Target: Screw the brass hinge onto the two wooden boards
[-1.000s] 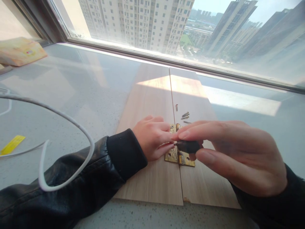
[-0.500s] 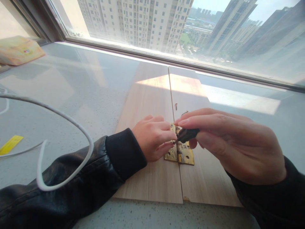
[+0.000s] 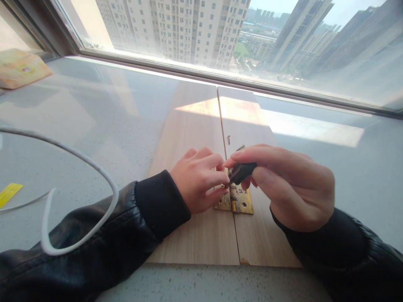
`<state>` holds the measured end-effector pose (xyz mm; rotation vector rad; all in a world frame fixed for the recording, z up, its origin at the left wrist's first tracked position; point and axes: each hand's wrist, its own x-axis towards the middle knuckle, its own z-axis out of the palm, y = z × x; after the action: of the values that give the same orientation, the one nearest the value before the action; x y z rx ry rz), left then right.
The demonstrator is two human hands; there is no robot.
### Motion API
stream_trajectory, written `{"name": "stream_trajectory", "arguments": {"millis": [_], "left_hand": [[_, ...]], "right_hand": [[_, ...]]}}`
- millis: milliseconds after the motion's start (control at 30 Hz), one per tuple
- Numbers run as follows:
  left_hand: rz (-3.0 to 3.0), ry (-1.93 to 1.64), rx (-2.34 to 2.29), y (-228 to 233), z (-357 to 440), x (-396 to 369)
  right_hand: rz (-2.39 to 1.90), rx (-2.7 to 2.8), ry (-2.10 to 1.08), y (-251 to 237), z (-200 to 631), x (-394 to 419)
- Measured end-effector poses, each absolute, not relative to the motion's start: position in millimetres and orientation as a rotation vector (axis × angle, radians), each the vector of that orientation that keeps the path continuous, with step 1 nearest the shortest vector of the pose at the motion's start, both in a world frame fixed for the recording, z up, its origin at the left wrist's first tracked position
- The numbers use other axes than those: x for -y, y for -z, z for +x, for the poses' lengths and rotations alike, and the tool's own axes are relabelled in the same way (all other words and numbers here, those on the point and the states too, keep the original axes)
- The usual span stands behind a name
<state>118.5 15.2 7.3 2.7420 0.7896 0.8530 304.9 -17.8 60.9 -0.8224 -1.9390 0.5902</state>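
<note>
A brass hinge [image 3: 244, 204] lies unfolded across the seam between two pale wooden boards, one leaf on each. My right hand [image 3: 296, 184] is closed around the dark handle of a short screwdriver [image 3: 243, 171], which slants down and left over the hinge. Its tip meets the fingertips of my left hand [image 3: 198, 178]. Those fingers are pinched over the left leaf, around a small screw [image 3: 223, 186] that is mostly hidden. A loose screw [image 3: 228, 139] rests on the right board by the seam. Another small metal piece [image 3: 241, 147] shows just beyond my right fingers.
The left board [image 3: 192, 243] and right board [image 3: 267, 247] lie on a speckled white sill [image 3: 176, 285] below a window. A white cable [image 3: 107, 172] loops above my left sleeve. A yellow label [image 3: 11, 193] is at the left, with a patterned packet [image 3: 23, 69] farther back.
My right hand has shifted left and turned slightly, the screwdriver still in it. The whole view has slid a little. My left fingers stay at the screwdriver tip.
</note>
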Motion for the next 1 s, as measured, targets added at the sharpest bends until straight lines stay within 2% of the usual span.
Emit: {"name": "stream_trajectory", "arguments": {"millis": [100, 167, 267, 333, 433, 1000], "left_hand": [[2.636, -0.994, -0.88, -12, 111, -20], [2.648, -0.967, -1.132, -13, 103, -29], [2.658, -0.603, -1.643, -9, 89, -45], [2.597, -0.311, -1.752, -4, 83, -52], [2.6, -0.165, -1.704, 4, 79, -56], [2.656, -0.257, -1.606, 12, 78, -58]], "right_hand": [[-0.832, 1.825, -0.58, -50, 308, 15], [-0.86, 1.742, -0.578, -45, 309, 13], [-0.849, 1.711, -0.606, -41, 310, 12], [-0.839, 1.708, -0.613, -40, 311, 11], [-0.854, 1.734, -0.594, -43, 313, 11], [-0.869, 2.011, -0.533, -72, 322, 13]]}}
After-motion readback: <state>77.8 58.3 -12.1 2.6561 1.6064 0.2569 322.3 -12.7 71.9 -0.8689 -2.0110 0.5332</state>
